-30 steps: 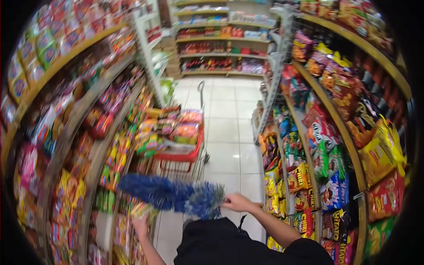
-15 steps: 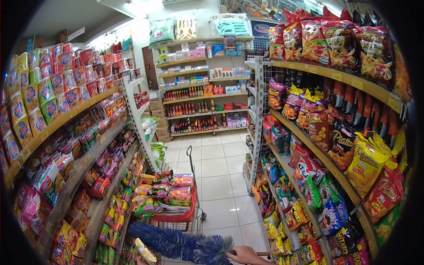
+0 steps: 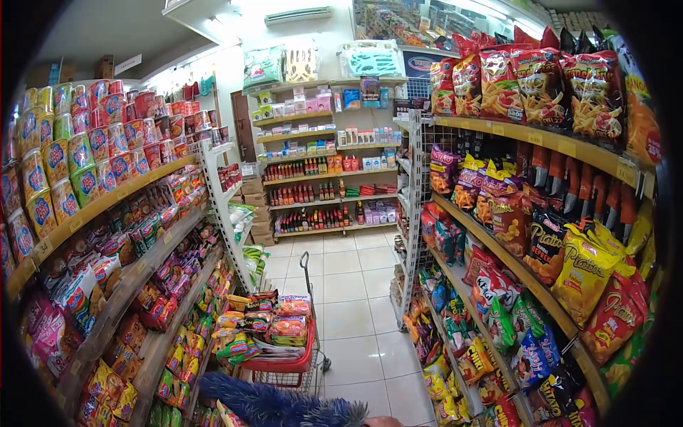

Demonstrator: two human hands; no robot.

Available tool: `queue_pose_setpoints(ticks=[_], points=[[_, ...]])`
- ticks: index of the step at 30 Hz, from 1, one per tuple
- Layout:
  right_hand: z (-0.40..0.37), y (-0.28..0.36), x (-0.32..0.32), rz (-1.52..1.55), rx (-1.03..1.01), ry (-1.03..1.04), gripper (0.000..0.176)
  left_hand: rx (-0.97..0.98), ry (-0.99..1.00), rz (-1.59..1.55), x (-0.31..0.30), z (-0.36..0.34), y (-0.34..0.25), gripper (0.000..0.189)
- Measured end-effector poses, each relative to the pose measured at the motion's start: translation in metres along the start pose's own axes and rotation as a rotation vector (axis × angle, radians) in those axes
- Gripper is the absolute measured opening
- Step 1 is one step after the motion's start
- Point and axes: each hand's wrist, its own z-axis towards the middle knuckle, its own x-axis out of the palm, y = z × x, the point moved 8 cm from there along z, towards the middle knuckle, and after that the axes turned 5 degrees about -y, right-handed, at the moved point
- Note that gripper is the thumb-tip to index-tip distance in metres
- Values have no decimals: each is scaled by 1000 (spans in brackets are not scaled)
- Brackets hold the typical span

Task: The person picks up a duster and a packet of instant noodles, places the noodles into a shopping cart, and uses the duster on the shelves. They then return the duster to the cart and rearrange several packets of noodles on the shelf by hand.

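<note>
A fluffy blue duster (image 3: 284,407) with a greyish end stretches across the bottom of the head view, in front of the cart. Only a sliver of my right hand (image 3: 383,422) shows at the lower edge, closed at the grey end of the duster. A yellowish packet (image 3: 229,416) pokes up at the bottom, left of centre and just below the duster's far end. My left hand is out of sight below the frame.
A shopping cart with a red rim (image 3: 310,354) carries several noodle packs (image 3: 249,324) ahead. Shelves of cup noodles (image 3: 85,146) and packets line the left side. Snack bags (image 3: 587,267) fill the right shelves. Tiled floor (image 3: 352,313) runs to bottle shelves (image 3: 313,196) at the back.
The view has tilted up, so the duster, packet and my right hand sit lower in the frame. My left hand, partly visible before beside the packet, has left the view.
</note>
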Motion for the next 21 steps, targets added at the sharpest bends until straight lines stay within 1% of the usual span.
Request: queue_pose_setpoints(ticks=[3,6,9,11,12,13,14,15,17,18,19,21], points=[[2,-2,1,-34,-59,-53,31,-20,27,-23,2,-6,-2,57],[-1,2,7,-18,-72,-87,31,-41,88,-57,8,-20,-10,58],[0,15,-5,-4,-87,-46,32,-80,170,-98,20,-38,-17,59],[9,18,-4,3,-94,-31,33,-96,193,-63,20,-43,-21,59],[8,25,-8,9,-86,-16,34,-103,148,81,3,-33,-24,61],[9,35,-20,-96,-135,-27,46,-117,106,224,-15,-23,-26,63],[8,35,-22,-99,-146,0,46,-132,70,372,-26,-19,-29,66],[15,31,-24,-104,-168,19,46,-47,-59,460,-40,-16,-39,60],[21,25,-21,-89,-230,28,46,38,-71,381,-34,-32,-50,48],[22,22,-19,-109,-220,39,46,77,-83,342,-31,-41,-55,42],[23,22,-21,-131,-209,52,45,42,189,127,-2,-51,-54,25],[20,23,-28,-177,-189,33,46,-23,205,104,-6,-54,-53,22]])
